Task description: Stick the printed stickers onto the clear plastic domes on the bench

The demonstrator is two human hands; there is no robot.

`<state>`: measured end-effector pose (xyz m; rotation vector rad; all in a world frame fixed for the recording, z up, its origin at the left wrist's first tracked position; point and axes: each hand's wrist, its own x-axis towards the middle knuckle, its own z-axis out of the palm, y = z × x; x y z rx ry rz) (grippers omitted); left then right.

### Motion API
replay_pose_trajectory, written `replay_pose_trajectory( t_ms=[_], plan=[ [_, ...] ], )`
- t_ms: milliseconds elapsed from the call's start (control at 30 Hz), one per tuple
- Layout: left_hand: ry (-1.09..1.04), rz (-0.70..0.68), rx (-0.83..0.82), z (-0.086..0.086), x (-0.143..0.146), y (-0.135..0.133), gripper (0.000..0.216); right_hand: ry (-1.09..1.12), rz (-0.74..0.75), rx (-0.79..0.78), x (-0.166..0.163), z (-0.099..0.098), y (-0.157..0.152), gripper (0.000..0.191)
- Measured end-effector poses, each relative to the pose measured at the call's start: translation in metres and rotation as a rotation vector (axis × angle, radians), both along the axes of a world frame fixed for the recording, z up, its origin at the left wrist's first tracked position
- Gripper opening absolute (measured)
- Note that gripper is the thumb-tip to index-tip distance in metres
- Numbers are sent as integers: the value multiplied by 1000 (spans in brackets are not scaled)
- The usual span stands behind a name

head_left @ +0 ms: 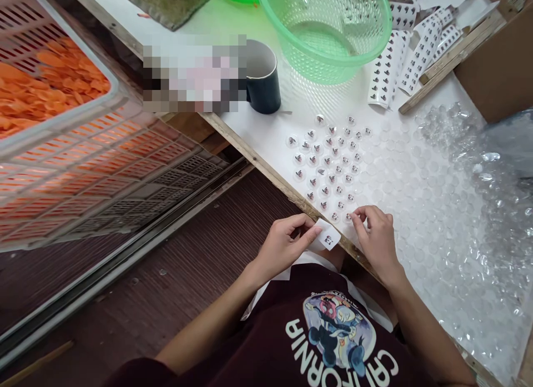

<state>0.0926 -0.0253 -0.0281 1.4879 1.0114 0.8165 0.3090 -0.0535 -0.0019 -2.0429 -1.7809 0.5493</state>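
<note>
My left hand (287, 240) pinches a white strip of sticker backing (331, 238) between thumb and fingers, just off the table's front edge. One small dark printed figure shows on the strip. At the edge of the tabletop, my right hand (375, 231) has its thumb and forefinger drawn together at a small sticker (348, 216), which lies on a clear round disc. Whether the fingertips grip or only press it is hard to see. Beyond both hands lie several clear discs bearing similar stickers (327, 161). Plain clear discs (420, 209) spread across the table to the right.
A dark mug (264, 79) and a green plastic basket (328, 48) stand farther back. Sticker sheets (389, 68) lie by wooden strips (449, 65) and a cardboard box (495, 59). At left is a crate (95, 170) with orange pieces. The wooden table edge (258, 162) runs diagonally.
</note>
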Motion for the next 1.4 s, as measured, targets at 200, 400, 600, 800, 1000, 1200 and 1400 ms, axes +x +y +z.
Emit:
replay_pose_trajectory(
  t_ms=[200,400,600,800,1000,1200,1400],
  plan=[
    [-29,40,-57,1,13,-6,33,456,-34,-146,-13,19,-21,21],
    [-139,1,-142,8,21,-6,21,560,-53,-252,-11,16,-21,19],
    [-192,98,-219,7,29,-10,27,506,-30,-192,-8,13,-28,21],
    [-152,131,-192,2,32,-13,31,417,-11,-3,-10,14,-34,8],
    [-117,142,-166,0,31,-16,35,482,-84,208,-9,17,-34,4],
    [-138,-5,-105,0,36,-22,41,742,-101,6,-15,17,-33,39],
    [-94,-85,-58,-3,27,-22,35,799,-272,101,-1,19,-29,41]
  ],
)
